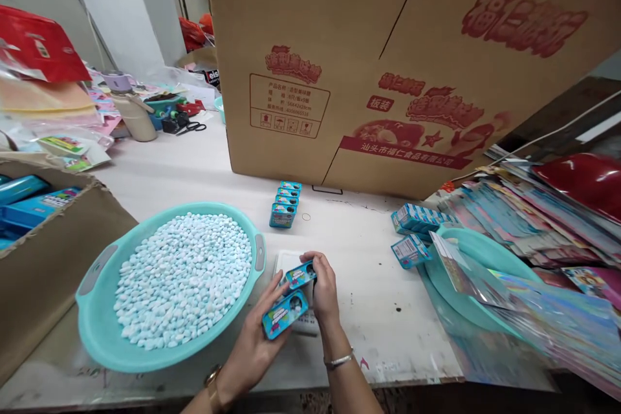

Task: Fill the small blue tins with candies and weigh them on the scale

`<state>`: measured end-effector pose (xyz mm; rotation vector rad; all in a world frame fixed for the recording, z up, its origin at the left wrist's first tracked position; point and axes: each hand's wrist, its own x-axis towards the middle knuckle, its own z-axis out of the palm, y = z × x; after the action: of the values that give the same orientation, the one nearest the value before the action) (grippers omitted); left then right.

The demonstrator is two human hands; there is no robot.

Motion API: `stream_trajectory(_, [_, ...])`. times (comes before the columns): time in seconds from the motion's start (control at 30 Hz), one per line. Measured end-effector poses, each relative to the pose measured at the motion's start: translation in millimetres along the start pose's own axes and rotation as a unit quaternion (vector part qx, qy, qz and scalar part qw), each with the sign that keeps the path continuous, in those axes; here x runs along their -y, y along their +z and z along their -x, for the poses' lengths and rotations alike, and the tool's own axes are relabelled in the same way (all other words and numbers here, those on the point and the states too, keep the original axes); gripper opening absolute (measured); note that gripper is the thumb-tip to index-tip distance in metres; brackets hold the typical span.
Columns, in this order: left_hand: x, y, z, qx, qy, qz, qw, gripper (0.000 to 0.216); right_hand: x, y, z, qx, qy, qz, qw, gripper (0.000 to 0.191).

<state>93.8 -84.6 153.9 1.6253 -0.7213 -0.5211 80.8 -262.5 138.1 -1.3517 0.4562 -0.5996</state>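
Observation:
My left hand (255, 343) is closed on a blue candy tin (279, 322) with a dark round window at one end, tilted toward me. Just behind it, my right hand (324, 288) grips a second blue tin (297, 277), and the fingertips of my left hand reach up beside it. Under both hands lies a flat white device (307, 325), mostly covered, perhaps a small scale. Left of my hands stands a turquoise basin (97, 339) holding many small pale blue and white candies (187, 278). Beyond my hands, several similar tins (283, 215) stand in a row.
A large cardboard box (310, 110) rises at the back of the table. An open carton (53, 265) of blue tins is at left. At right are small blue boxes (417, 218), another turquoise basin (466, 236) and stacked packaging sheets (533, 220). Scissors (194, 127) lie back left.

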Motion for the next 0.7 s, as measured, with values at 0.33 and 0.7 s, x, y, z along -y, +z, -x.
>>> stream_trajectory(0.33, [66.2, -59.3, 116.4, -0.104, -0.082, -0.079, 0.988, 0.045, 65.4, 68.8, 50.7, 0.069, -0.226, 0.171, 0.957, 0.022])
stream_trajectory(0.7, [112.1, -67.8, 94.9, -0.137, -0.138, -0.148, 0.970, 0.043, -7.3, 233.3, 53.1, 0.505, -0.246, 0.496, 0.662, 0.061])
